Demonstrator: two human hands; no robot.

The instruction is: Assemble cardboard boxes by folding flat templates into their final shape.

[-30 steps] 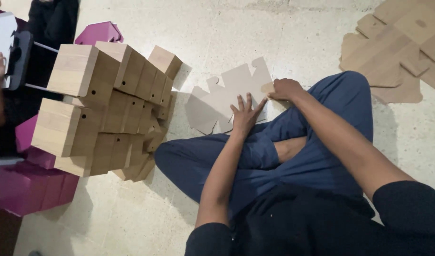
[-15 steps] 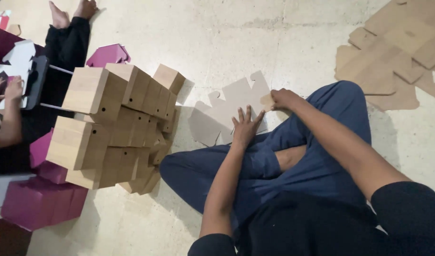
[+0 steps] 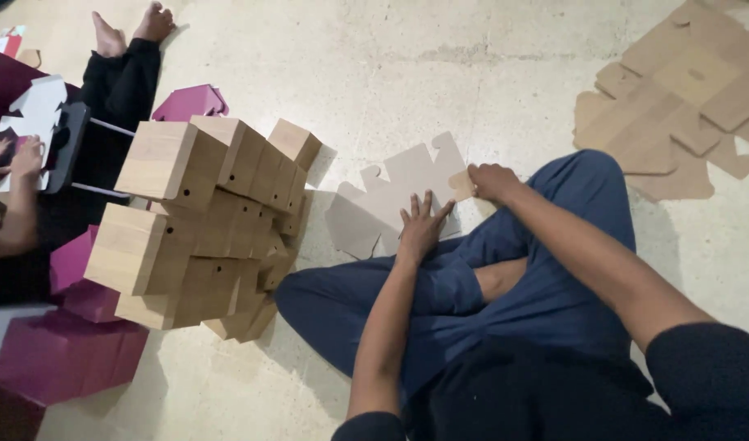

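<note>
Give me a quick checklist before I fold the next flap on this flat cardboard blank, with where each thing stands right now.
1. Left hand pressed flat on the cardboard blank: ok.
2. Right hand gripping the flap at the blank's right edge: ok.
3. Blank lying flat on the floor: ok.
4. Blank clear of the stack of folded boxes: ok, apart.
5. Crease line lined up: cannot tell, hands cover it.
6. Spare flat blanks within reach: cannot tell.

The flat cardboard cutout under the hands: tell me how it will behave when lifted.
The cardboard cutout looks thin, so probably light and bendy along its creases. Its flaps may droop. The left hand presses it flat while the right hand grips one flap.
</note>
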